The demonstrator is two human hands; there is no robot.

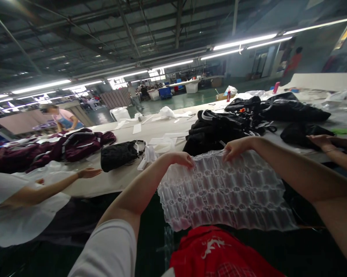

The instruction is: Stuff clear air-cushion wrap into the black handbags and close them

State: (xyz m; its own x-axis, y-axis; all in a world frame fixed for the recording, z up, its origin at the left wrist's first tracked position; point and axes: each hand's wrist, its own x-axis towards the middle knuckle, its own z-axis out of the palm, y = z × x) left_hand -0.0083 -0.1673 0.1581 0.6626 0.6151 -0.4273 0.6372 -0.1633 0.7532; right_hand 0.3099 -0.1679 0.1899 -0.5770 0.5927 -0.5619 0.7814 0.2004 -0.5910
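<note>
A clear sheet of air-cushion wrap (222,192) hangs in front of me at the table's near edge, above the red cloth at my front. Its upper left part is pinched in my left hand (183,159). My right hand (237,148) grips the top edge further right, with the fingers closed on the plastic. Just beyond both hands lies a pile of black bags (216,129). A single black bag (119,155) rests on the table to the left of my left hand.
Maroon bags (77,146) cover the far left of the pale table (127,136). One person's hand (89,172) reaches in at left; another person's hand (322,141) touches a black item at right. A person (65,117) leans over behind the maroon bags.
</note>
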